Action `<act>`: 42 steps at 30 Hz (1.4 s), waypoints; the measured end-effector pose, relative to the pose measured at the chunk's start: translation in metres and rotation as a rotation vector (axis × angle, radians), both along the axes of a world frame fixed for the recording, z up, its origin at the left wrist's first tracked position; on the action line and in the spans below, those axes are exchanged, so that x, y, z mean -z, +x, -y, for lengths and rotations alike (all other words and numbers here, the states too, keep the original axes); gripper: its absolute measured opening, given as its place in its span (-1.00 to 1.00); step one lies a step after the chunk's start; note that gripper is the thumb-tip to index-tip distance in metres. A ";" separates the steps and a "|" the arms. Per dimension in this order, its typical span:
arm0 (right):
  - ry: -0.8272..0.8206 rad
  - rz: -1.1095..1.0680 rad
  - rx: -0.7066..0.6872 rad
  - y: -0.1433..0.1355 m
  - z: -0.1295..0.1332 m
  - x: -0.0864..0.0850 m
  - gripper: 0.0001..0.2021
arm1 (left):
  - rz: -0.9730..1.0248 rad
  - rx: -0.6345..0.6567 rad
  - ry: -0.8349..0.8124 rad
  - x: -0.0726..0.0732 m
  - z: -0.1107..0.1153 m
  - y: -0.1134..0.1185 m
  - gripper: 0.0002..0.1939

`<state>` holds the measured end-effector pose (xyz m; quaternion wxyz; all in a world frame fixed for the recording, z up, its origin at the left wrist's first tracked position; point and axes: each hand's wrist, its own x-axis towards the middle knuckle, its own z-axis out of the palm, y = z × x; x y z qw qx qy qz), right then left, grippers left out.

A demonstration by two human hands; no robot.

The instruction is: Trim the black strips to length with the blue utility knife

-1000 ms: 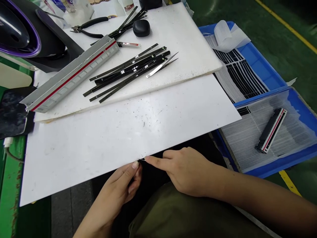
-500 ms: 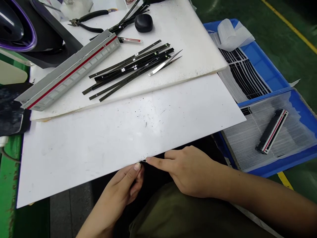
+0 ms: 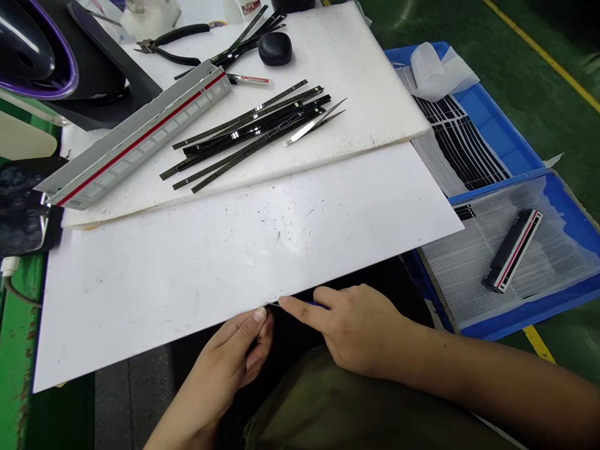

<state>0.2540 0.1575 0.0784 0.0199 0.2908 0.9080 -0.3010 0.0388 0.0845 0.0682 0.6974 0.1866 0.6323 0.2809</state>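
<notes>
At the near edge of the white board (image 3: 187, 269), my left hand (image 3: 237, 350) is closed, thumb pressed against the fingers. What it pinches is too small and hidden to name. My right hand (image 3: 359, 328) is curled round a slim blue-handled tool (image 3: 320, 305), mostly covered by the hand. Its index finger stretches along the tool toward the left thumb, where a thin shiny tip shows between the hands. Farther back, several thin black strips (image 3: 253, 131) lie on a white foam slab (image 3: 370, 94), with metal tweezers (image 3: 312, 124) at their right end.
A grey model train car shell (image 3: 140, 137) with a red stripe lies on the slab's left. Cutting pliers (image 3: 173, 44) and a black rounded case (image 3: 275, 49) are behind. Blue trays (image 3: 510, 134) at right hold wrapped strips and a short black-and-white car piece (image 3: 513, 250).
My right hand has shifted slightly right and down, and more of the blue handle shows. My left hand keeps its pinch. The view has moved slightly.
</notes>
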 end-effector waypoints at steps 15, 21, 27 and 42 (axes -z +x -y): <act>-0.134 -0.058 0.016 0.002 -0.008 -0.009 -0.39 | -0.065 -0.091 0.005 -0.011 -0.002 0.015 -0.54; -0.065 -0.058 0.019 0.000 -0.005 -0.012 -0.39 | -0.074 -0.116 0.005 -0.008 0.000 0.018 -0.50; 0.059 0.024 0.054 -0.004 0.007 -0.008 -0.30 | 0.039 -0.150 -0.031 -0.005 -0.001 0.010 -0.55; -0.754 -0.548 0.573 0.050 0.020 0.045 -0.57 | 0.921 -0.321 0.118 0.005 0.012 -0.011 -0.66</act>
